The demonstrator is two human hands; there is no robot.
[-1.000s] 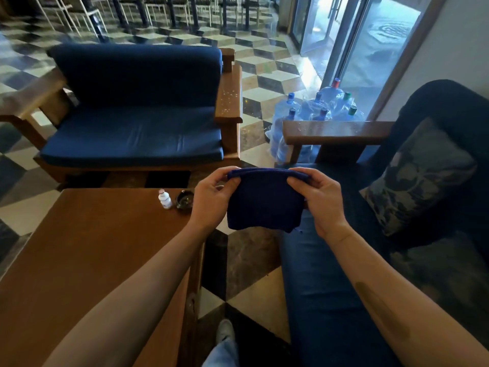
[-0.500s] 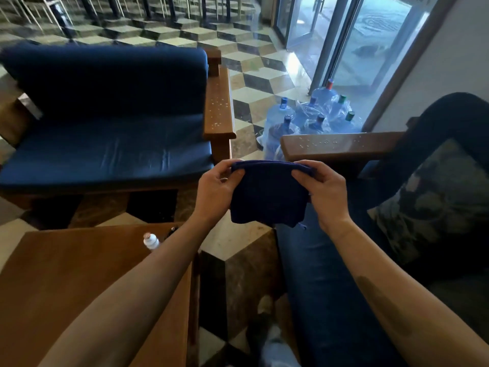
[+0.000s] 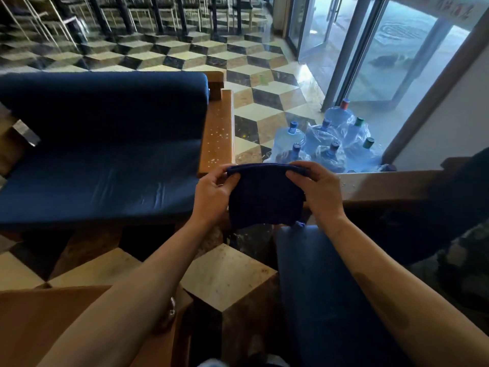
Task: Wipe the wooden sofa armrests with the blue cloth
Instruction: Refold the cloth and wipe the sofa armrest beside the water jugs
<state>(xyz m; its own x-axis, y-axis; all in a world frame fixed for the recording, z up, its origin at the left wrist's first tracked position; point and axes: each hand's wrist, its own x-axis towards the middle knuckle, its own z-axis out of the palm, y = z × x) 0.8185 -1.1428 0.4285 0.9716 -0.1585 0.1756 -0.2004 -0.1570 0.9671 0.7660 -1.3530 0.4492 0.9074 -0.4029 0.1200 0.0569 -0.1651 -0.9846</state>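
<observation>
Here, both hands, L (image 3: 211,193) & R (image 3: 318,192), pinching blue cloth (image 3: 264,197) top edge, held up

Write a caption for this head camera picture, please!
Both hands, left hand and right hand, hold the blue cloth near two speckled wooden armrests.

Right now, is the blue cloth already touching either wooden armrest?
No, both hands, left hand and right hand, hold the blue cloth up in the air.
</observation>
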